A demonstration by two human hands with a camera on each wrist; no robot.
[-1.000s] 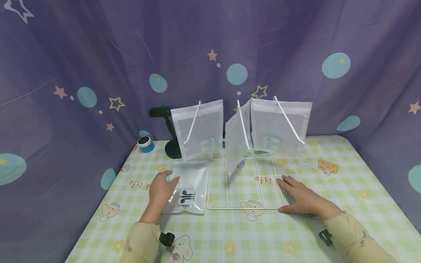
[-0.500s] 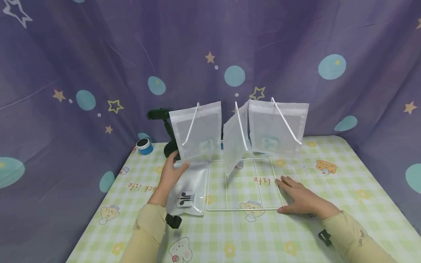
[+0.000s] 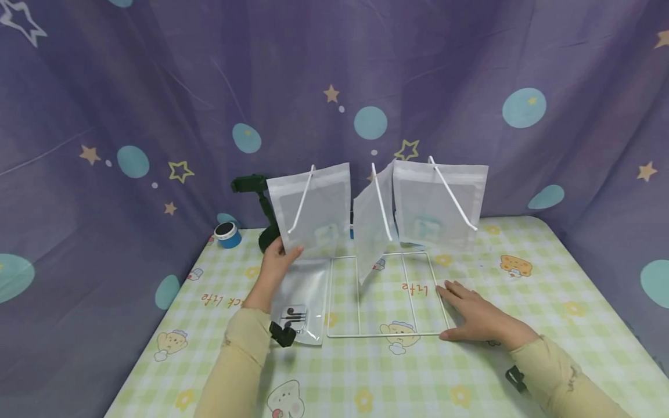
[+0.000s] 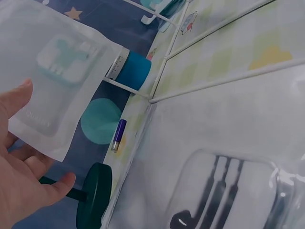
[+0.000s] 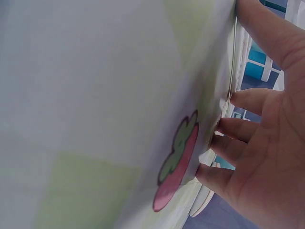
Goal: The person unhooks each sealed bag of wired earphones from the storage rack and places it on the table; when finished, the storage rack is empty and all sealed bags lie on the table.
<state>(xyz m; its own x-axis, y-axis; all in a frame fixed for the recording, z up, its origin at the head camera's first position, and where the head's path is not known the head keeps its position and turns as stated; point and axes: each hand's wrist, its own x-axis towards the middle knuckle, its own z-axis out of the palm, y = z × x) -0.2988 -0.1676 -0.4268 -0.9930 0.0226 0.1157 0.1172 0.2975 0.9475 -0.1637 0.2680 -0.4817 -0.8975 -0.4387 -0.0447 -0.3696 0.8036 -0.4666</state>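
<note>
My left hand (image 3: 272,273) is at the lower left corner of a frosted zip bag (image 3: 316,203) hanging from the left hook of a white wire rack (image 3: 387,335). In the left wrist view the thumb is in front of this bag, apart from the spread fingers (image 4: 59,188) near its bottom edge; a pale case with a teal shape shows through. Below lies a clear-fronted bag (image 3: 308,281) holding boxed wired earphones (image 3: 294,318). My right hand (image 3: 475,313) rests on the tablecloth at the rack base's right side, fingers extended.
A middle bag (image 3: 370,223) and a right bag (image 3: 439,200) hang from the other hooks. Behind the left bag stands a dark green stand (image 3: 269,235). A blue round jar (image 3: 228,235) sits at the back left. A purple curtain (image 3: 292,87) closes off the back.
My left hand has moved forward from beside the flat bag up to the left hanging bag's lower corner. The right hand stays at the rack. The head view has shifted slightly.
</note>
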